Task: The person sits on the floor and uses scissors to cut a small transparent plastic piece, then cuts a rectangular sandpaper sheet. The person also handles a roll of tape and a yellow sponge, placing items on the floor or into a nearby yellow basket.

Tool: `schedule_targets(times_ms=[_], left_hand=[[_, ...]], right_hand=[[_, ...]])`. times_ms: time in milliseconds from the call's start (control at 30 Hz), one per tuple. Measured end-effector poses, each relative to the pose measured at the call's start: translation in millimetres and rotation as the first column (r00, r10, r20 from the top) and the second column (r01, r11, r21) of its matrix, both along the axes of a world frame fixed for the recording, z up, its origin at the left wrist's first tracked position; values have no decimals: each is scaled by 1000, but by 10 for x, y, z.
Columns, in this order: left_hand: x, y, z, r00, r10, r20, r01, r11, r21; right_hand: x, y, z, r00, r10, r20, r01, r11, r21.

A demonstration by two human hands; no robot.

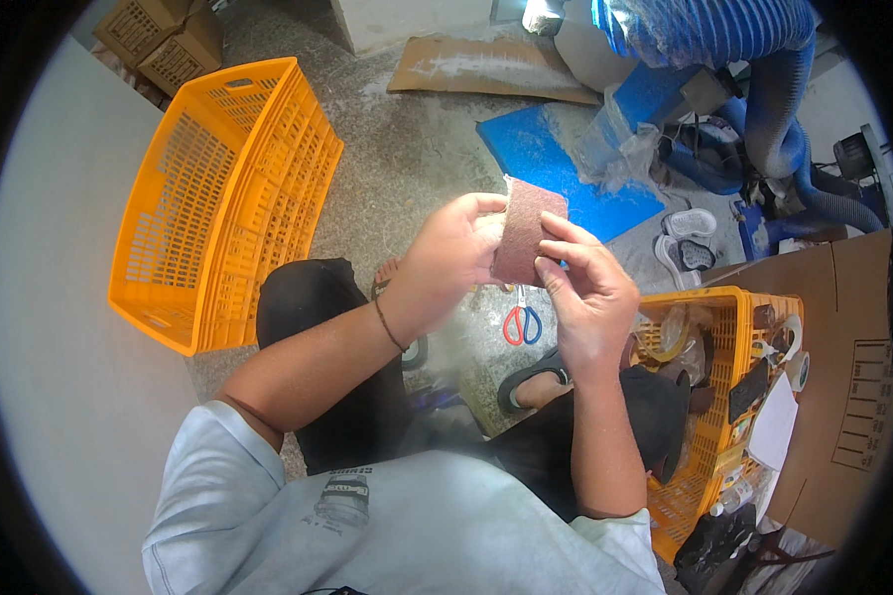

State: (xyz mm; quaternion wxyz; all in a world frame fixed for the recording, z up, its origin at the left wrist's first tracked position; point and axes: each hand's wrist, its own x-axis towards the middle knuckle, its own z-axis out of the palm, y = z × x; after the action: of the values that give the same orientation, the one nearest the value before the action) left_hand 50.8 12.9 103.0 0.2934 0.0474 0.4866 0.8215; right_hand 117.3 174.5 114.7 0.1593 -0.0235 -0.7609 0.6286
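Note:
Between my two hands, in front of my chest, is a reddish-brown piece of sandpaper (528, 234) with a ragged, pale left edge. My left hand (461, 243) is closed on that left edge, its fingers partly hidden behind the sheet. From the other side my right hand (590, 283) pinches the right edge, thumb and fingertips on the rough face. Below the sheet, scissors (522, 324) with one red and one blue handle loop show on the floor between my feet; their blades are partly covered from view.
Stacked yellow crates (223, 198) stand at the left. Another yellow crate (704, 436) with tape rolls and scraps is close by my right leg. Ahead lie a blue board (605, 208) and a flat cardboard sheet (486, 69). Blue ducting (774, 99) hangs at the upper right, near shoe soles (680, 243).

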Motion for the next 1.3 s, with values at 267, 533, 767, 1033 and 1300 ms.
schedule_targets(times_ms=[267, 533, 767, 1033, 1300], left_hand=[[36, -13, -2, 993, 22, -118, -24, 1000, -15], [232, -85, 91, 874, -99, -475, 3, 980, -199], [346, -120, 40, 420, -260, -869, -206, 906, -371], [384, -101, 82, 533, -282, -797, -195, 877, -440], [358, -76, 46, 482, -280, -830, -165, 901, -400]], right_hand=[[-20, 2, -22, 992, 21, -121, 1, 983, 182], [50, 61, 120, 981, -155, -116, 143, 984, -109], [114, 250, 226, 997, 11, 70, 26, 858, -513], [274, 129, 128, 965, -233, -118, 215, 966, -144], [316, 177, 371, 997, -76, 8, 69, 854, -516]])
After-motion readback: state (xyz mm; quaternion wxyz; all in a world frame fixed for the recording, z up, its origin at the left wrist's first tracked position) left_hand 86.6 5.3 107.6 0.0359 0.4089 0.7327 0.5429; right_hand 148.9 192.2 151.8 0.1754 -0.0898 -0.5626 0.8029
